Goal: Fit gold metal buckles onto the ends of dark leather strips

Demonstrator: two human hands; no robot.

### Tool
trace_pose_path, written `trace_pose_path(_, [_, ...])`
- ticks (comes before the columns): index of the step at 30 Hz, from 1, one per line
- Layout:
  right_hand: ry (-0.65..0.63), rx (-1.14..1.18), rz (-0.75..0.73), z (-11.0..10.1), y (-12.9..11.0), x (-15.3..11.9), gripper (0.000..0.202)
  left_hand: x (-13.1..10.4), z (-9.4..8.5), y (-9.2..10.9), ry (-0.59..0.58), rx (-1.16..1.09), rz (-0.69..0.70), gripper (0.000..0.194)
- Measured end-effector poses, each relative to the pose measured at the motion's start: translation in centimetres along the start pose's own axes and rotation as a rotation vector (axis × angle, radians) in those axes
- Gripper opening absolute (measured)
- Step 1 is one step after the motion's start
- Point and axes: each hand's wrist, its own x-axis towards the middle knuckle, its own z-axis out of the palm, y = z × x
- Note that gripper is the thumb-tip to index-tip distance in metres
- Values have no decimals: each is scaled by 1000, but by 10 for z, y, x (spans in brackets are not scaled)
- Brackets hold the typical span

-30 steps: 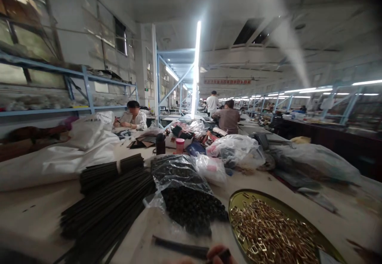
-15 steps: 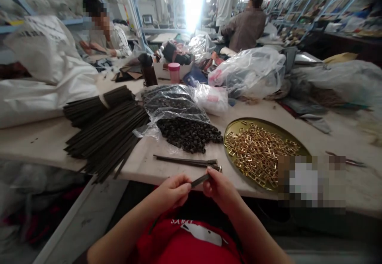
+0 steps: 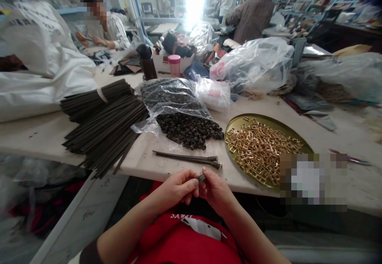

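Note:
My left hand (image 3: 185, 185) and my right hand (image 3: 212, 186) meet in front of the table's edge, both closed on one dark strap (image 3: 201, 177). Only a short piece of it shows between the fingertips; the rest is hidden by the hands. Just beyond them lie a few finished-looking dark straps (image 3: 185, 158) with gold metal at their right ends. A pile of small black loops (image 3: 191, 132) spills from a clear plastic bag (image 3: 176, 94). To the right, gold buckles (image 3: 259, 150) fill an oval gold tray (image 3: 306, 147).
Bundled dark strips (image 3: 104, 130) fan out over the left edge of the table (image 3: 143, 168). Pliers-like handles (image 3: 350, 158) lie at the right. A brown bottle (image 3: 147, 63), a pink-lidded jar (image 3: 174, 65) and plastic bags (image 3: 253, 63) stand behind. Co-workers (image 3: 104, 29) sit farther back.
My hands have drawn together, so less of the strap shows between them. The camera view has shifted slightly.

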Motion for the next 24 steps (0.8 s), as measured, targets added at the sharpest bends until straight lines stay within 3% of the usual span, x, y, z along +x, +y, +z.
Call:
trace_pose_path(5, [51,-291,-210,0,0,-3,41,1,1,-5,30,44,-5,19])
trace_pose_path(11, [-39,-221,-130,-1,-4,-7,37,-4,1,-2,119,240,78,16])
trace_pose_path(13, [-55,-315,-135,-3,-9,-6,38,-5,1,-1,161,335,95,16])
trace_pose_path(16, [-34,-747,-326,-10,-29,-1,38,-4,0,-6,251,391,109,19])
trace_pose_path(19, [158,-1345,-563,-19,-60,17,29,1,-3,-12,312,261,118,20])
trace_pose_path(21, [253,-1628,-577,-22,-78,35,20,6,-4,-16,322,148,118,20])
trace_pose_path(24, [231,-1793,-509,-21,-86,64,12,10,-3,-19,323,29,106,21])
